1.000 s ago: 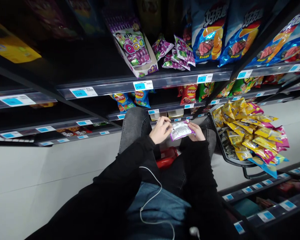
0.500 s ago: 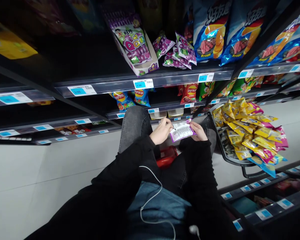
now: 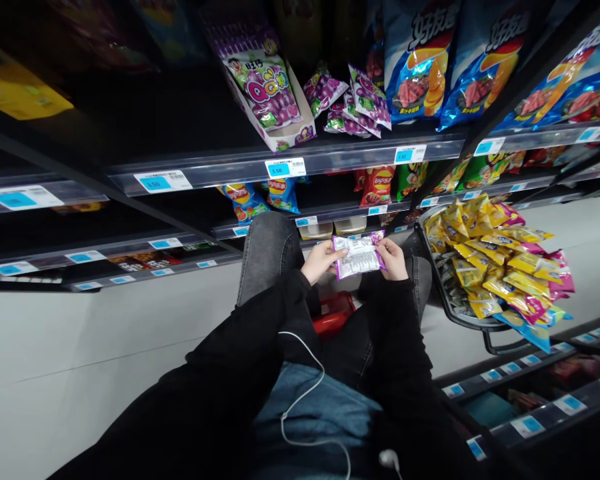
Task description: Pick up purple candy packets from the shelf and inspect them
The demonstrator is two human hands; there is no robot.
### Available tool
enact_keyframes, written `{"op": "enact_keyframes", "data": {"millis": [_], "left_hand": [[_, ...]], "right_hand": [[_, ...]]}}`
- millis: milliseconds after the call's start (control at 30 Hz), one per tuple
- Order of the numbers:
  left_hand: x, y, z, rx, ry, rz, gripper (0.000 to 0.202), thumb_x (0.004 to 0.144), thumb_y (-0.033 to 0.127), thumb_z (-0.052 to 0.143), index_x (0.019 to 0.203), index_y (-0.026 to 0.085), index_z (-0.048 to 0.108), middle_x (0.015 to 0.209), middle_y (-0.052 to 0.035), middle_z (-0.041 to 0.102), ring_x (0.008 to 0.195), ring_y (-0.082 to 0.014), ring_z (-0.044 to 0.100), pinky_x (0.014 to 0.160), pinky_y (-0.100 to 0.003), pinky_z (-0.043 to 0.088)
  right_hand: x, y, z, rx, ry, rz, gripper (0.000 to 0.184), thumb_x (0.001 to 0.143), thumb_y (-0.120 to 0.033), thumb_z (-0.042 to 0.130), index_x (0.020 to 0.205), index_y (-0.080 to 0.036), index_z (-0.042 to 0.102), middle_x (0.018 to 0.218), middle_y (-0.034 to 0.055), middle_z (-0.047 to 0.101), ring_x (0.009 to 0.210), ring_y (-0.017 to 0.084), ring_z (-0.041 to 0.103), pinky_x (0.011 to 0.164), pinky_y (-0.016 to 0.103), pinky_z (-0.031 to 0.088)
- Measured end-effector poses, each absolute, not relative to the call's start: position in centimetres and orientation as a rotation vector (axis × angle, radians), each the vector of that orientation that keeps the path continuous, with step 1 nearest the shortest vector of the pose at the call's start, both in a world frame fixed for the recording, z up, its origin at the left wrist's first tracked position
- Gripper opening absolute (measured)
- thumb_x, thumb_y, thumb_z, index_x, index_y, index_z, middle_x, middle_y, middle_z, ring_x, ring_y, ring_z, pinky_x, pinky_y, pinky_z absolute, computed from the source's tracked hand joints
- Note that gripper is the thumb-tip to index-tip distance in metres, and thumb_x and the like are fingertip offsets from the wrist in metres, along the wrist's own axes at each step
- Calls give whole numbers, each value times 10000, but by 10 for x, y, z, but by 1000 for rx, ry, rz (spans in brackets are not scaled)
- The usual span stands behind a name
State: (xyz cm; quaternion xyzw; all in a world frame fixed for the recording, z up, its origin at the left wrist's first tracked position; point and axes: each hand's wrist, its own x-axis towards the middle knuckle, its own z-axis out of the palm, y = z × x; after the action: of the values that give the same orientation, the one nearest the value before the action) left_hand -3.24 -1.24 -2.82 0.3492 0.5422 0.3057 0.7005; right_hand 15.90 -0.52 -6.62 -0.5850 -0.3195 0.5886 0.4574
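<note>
Both my hands hold a small purple and white snack packet (image 3: 357, 256) in front of my knees, its printed white back facing me. My left hand (image 3: 319, 261) pinches the packet's left edge, fingers closed. My right hand (image 3: 393, 259) grips its right edge, fingers closed. Both arms are in black sleeves. More purple packets (image 3: 350, 100) of the same kind lie on the shelf above, beside an open display box (image 3: 273, 93) of them.
Dark shelves with blue price tags (image 3: 285, 168) run across the view, holding blue chip bags (image 3: 420, 60) and red and green ones lower down. A black basket (image 3: 460, 313) heaped with yellow packets (image 3: 495, 260) stands to the right. A red object (image 3: 333, 313) sits under my legs.
The packet has risen a little and turned flatter toward me, and both hands moved up with it. My left hand now grips the left edge rather than covering it.
</note>
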Motion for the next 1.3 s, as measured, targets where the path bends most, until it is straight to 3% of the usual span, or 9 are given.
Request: {"op": "enact_keyframes", "data": {"millis": [100,300,367,500,600,700,833,1033,1300], "left_hand": [[-36,-10,-34,836,1212,670,653,541,580,730,928,82,561,813,-60,604,582,-81,556,414,-157,438],[-34,-11,-34,977,1184,635,496,599,342,731,976,82,542,811,-58,621,561,-92,560,418,-174,431],[-35,-10,-38,969,1166,649,438,635,385,695,913,68,574,714,-41,610,507,-74,527,427,-170,421],[-41,-5,-46,946,1108,695,550,566,511,737,855,62,603,668,-31,610,511,-65,523,460,-162,420],[-45,-2,-47,846,1023,688,612,484,507,800,855,63,603,692,-39,623,546,-64,537,468,-143,408],[-48,-2,-45,724,928,555,646,406,421,859,868,52,600,710,-58,629,614,-104,590,540,-175,474],[-48,-4,-42,677,889,335,654,430,374,860,935,58,590,661,-35,612,553,-84,566,547,-200,492],[-51,4,-43,776,948,455,599,407,331,862,872,69,589,713,-49,650,580,-108,592,534,-203,504],[-63,14,-50,1071,1027,469,496,543,323,793,921,46,629,807,-86,677,647,-112,614,606,-212,536]], "right_hand": [[161,-6,-65,-1476,-906,1392,529,506,-484,691,680,-99,373,633,-11,413,588,-1,350,569,139,280],[162,-8,-52,-1427,-875,1386,509,502,-437,693,662,-95,351,650,-12,420,594,1,357,588,141,280],[163,-8,-51,-1425,-894,1415,504,491,-429,695,648,-91,356,643,-11,421,597,0,357,593,138,277],[165,-7,-54,-1448,-858,1366,500,484,-388,698,670,-97,338,638,-23,392,594,-10,352,580,131,286],[165,-7,-56,-1431,-803,1311,539,460,-330,707,765,-123,313,655,-42,404,586,-6,387,567,134,332],[162,-6,-52,-1384,-760,1373,639,451,-333,723,932,-155,341,773,-15,524,664,35,503,616,165,419],[164,-7,-49,-1390,-635,1498,822,392,-354,769,1113,-155,427,848,27,590,681,52,529,634,184,439],[177,-10,-62,-1468,-651,1744,644,335,-357,801,863,-60,585,790,47,618,643,74,540,633,213,452],[172,-9,-74,-1380,-765,1540,560,454,-401,785,894,-88,638,862,49,627,720,62,544,696,191,458]]}}
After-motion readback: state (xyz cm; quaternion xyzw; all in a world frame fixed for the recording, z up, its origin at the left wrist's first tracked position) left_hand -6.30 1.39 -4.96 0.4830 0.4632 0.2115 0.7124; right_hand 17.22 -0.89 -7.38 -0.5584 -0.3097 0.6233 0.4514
